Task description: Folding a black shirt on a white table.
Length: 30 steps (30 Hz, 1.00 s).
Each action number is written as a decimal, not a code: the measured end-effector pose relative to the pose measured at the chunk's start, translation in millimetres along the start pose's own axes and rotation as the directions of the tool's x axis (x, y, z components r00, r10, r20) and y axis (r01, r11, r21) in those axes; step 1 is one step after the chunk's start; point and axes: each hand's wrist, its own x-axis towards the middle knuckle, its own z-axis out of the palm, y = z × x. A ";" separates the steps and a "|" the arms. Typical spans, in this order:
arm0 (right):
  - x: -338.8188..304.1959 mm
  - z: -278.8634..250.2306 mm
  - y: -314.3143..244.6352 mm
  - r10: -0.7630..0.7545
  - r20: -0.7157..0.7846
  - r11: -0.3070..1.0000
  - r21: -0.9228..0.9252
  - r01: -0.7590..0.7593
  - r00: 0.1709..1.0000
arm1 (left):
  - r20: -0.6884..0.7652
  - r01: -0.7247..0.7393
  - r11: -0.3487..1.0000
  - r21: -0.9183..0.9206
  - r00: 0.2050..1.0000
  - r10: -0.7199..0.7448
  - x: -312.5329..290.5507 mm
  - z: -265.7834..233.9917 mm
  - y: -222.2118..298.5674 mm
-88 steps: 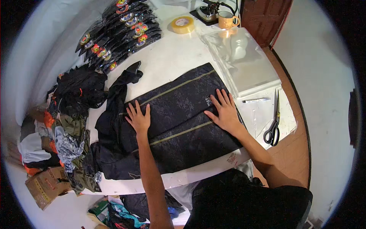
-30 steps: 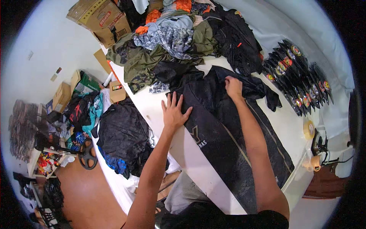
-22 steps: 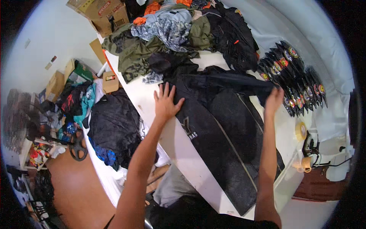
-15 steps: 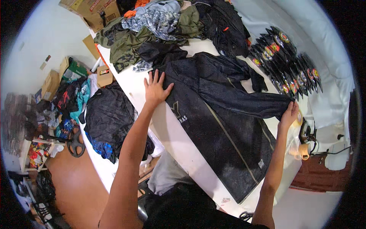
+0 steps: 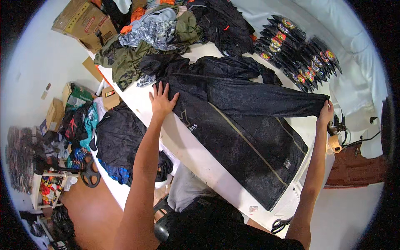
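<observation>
A black garment [image 5: 241,141], with a hood-like bunched part at its far left, lies spread slantwise over the white table [image 5: 183,146]. Pale lines run down its length, and a light printed mark shows near its left side. My left hand [image 5: 163,101] rests flat on its left edge with fingers spread. To the right, my right hand [image 5: 326,111] pinches the end of a black sleeve [image 5: 266,99], which stretches straight across the body of the garment. The fingertips at the cuff are partly hidden.
Camouflage and dark clothes [image 5: 154,33] are heaped at the table's far end. Black packets with round labels [image 5: 291,50] lie far right. Scissors [image 5: 281,225] sit at the near edge. Another black garment [image 5: 121,133] lies at left, near a cardboard box [image 5: 85,25].
My right hand has drawn the sleeve end outward to the right and away from me, so the sleeve lies straighter. My left hand stays flat on the garment. The whole view has shifted slightly.
</observation>
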 end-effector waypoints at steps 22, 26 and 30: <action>79.8 143.1 -226.4 -0.588 0.128 0.774 -0.194 0.602 0.798 | 0.079 0.025 0.999 0.027 0.996 -0.027 -1.3 -6.1 -1.4; 30.8 150.7 -270.6 -0.648 0.203 0.759 0.254 0.599 0.734 | 0.063 0.008 0.999 0.032 0.998 -0.010 1.6 -6.2 1.4; -23.7 167.1 -332.9 -0.730 0.194 0.672 0.032 0.740 0.655 | 0.013 -0.016 0.999 0.052 1.000 0.015 4.7 -2.1 -6.6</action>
